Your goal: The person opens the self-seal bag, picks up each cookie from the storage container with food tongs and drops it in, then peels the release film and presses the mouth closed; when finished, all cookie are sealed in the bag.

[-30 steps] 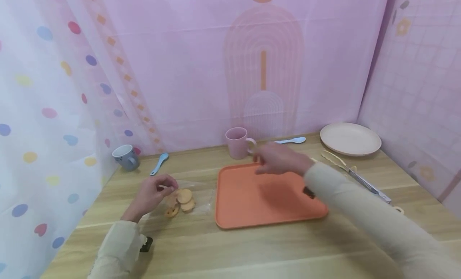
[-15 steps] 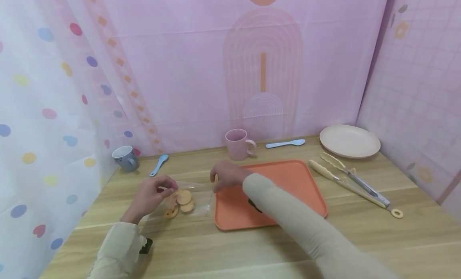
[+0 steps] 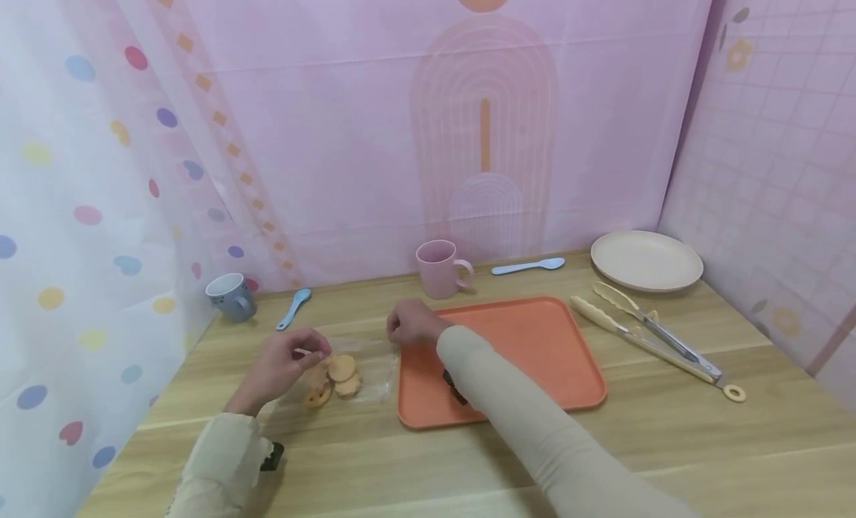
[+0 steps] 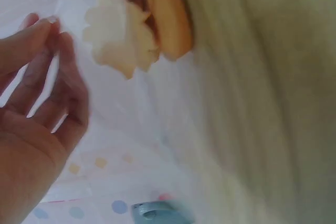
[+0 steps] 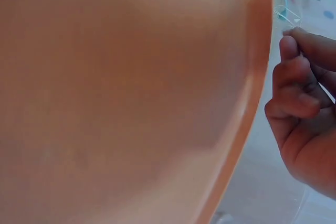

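A clear plastic bag (image 3: pixel 377 369) of biscuits (image 3: pixel 342 367) lies on the table, left of an orange tray (image 3: pixel 521 347). With thumb and fingertips together, my left hand (image 3: pixel 277 362) pinches the bag at its left upper side. In the left wrist view, biscuits (image 4: pixel 170 19) show through the film beside that hand (image 4: pixel 44 93). Over the tray's upper left corner, my right hand (image 3: pixel 416 323) pinches the bag's other end. The right wrist view has thin film (image 5: pixel 289 17) at the tips of this hand's (image 5: pixel 304 108) thumb and forefinger, just outside the tray rim (image 5: pixel 262 40).
Behind the tray stand a pink mug (image 3: pixel 438 269) and a pale blue spoon (image 3: pixel 528 266). A grey-blue cup (image 3: pixel 230 297) and a blue spoon (image 3: pixel 294 308) are at the back left. Tongs (image 3: pixel 649 343) lie right of the tray, below a beige plate (image 3: pixel 646 260).
My right hand has come left from above the tray to the bag's right end, and its fingers have closed on the film. The left hand has stayed in place.
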`<state>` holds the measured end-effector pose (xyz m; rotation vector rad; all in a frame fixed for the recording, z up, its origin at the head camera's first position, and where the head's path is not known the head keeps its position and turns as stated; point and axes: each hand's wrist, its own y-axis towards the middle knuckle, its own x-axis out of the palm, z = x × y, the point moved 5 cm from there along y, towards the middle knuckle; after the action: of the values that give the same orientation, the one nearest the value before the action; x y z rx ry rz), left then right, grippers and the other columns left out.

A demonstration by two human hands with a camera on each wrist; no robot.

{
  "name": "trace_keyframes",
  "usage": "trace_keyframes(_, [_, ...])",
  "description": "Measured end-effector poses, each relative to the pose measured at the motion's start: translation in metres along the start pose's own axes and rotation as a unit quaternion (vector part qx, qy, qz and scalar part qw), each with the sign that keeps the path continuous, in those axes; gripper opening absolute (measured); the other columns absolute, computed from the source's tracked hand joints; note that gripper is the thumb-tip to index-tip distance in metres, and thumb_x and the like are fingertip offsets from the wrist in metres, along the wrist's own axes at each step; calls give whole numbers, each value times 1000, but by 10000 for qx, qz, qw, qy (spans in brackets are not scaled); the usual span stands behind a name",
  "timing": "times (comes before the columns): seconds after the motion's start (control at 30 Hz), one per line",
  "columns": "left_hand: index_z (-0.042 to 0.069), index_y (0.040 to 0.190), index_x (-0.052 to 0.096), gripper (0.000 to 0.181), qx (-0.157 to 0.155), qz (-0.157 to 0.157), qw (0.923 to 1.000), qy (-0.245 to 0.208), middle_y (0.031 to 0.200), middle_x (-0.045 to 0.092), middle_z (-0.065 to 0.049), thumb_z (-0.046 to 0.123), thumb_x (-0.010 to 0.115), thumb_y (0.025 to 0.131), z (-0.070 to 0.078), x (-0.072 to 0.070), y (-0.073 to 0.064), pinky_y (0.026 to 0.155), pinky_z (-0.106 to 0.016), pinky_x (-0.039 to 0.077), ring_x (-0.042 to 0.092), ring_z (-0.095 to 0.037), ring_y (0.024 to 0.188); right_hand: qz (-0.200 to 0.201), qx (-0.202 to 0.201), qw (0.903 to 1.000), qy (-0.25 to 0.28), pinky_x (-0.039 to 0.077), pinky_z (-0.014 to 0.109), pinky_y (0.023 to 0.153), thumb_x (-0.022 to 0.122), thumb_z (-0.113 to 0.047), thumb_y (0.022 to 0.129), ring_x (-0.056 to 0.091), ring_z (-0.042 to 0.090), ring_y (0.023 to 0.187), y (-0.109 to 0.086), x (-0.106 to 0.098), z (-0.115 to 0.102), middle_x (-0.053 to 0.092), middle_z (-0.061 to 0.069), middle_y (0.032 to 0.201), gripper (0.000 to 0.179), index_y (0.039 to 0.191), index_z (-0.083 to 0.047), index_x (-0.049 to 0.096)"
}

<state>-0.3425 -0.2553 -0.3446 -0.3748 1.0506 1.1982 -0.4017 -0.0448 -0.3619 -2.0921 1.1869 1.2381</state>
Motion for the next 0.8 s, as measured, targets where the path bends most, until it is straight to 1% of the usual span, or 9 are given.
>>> trace_keyframes(0.13, [14, 88, 76, 24, 117, -418, 9961, 763, 94, 77, -2, -3, 60, 92, 10, 2, 6, 76, -32, 58, 69, -14, 87, -182, -35, 9952, 964, 42, 18, 64, 59, -7, 98, 50, 7, 68, 0, 1, -5, 60, -5, 73, 19, 84, -3, 71])
trace_keyframes(0.2, [12, 89, 77, 30, 200, -278, 9944, 1003, 95, 78, -5, -7, 54, 91, 21, 4, 14, 74, -33, 54, 66, -15, 82, -259, -73, 9898, 1395, 42, 18, 62, 57, -7, 99, 52, 8, 67, -1, 1, -10, 59, -4, 74, 19, 84, -3, 67])
trace_keyframes(0.27, [7, 95, 77, 31, 157, 85, 9948, 1006, 99, 77, -10, -7, 50, 92, 32, 5, 22, 69, -34, 53, 58, -13, 68, -303, -92, 9834, 1788, 43, 19, 59, 54, -8, 102, 56, 10, 67, -2, -1, -17, 59, -2, 77, 20, 86, -2, 65])
trace_keyframes(0.33, [3, 106, 73, 27, 69, 339, 9967, 732, 108, 76, -15, -4, 49, 96, 39, 6, 30, 71, -37, 55, 58, -15, 68, -332, -123, 9766, 2122, 44, 21, 54, 52, -9, 103, 59, 13, 67, -3, -3, -24, 62, 3, 79, 21, 88, -1, 64])
trace_keyframes(0.4, [0, 118, 67, 24, -26, 306, 9986, 421, 115, 73, -18, 3, 52, 100, 41, 9, 37, 77, -42, 58, 67, -22, 78, -316, -156, 9699, 2410, 43, 21, 52, 52, -9, 104, 60, 14, 66, -4, -5, -30, 63, 6, 81, 21, 90, 2, 64])
trace_keyframes(0.47, [-1, 128, 60, 29, -136, 9, 9999, -24, 123, 70, -22, 8, 53, 102, 37, 13, 41, 90, -52, 57, 70, -33, 99, -236, -159, 9640, 2644, 43, 21, 50, 53, -6, 103, 58, 14, 62, -3, -5, -33, 63, 7, 79, 19, 89, 2, 63])
trace_keyframes(0.53, [-2, 135, 55, 34, -280, -420, 9976, -484, 130, 66, -25, 11, 51, 104, 33, 21, 42, 98, -55, 53, 59, -43, 126, -104, -123, 9592, 2821, 43, 20, 50, 55, -3, 101, 56, 12, 59, -3, -5, -33, 63, 8, 77, 15, 89, 3, 63])
trace_keyframes(0.63, [-4, 138, 54, 37, -405, -855, 9910, -951, 136, 61, -27, 11, 49, 105, 27, 30, 41, 105, -58, 48, 54, -45, 132, 123, -75, 9562, 2923, 46, 20, 52, 59, 2, 97, 55, 12, 58, -3, -5, -31, 64, 8, 75, 10, 89, 3, 66])
trace_keyframes(0.8, [-3, 124, 65, 30, -428, -1064, 9874, -1089, 134, 64, -22, 17, 53, 104, 23, 34, 41, 105, -54, 50, 55, -39, 131, 557, -10, 9528, 2984, 46, 18, 55, 64, 7, 91, 56, 11, 63, -5, -7, -25, 66, 6, 76, 8, 88, 0, 66])
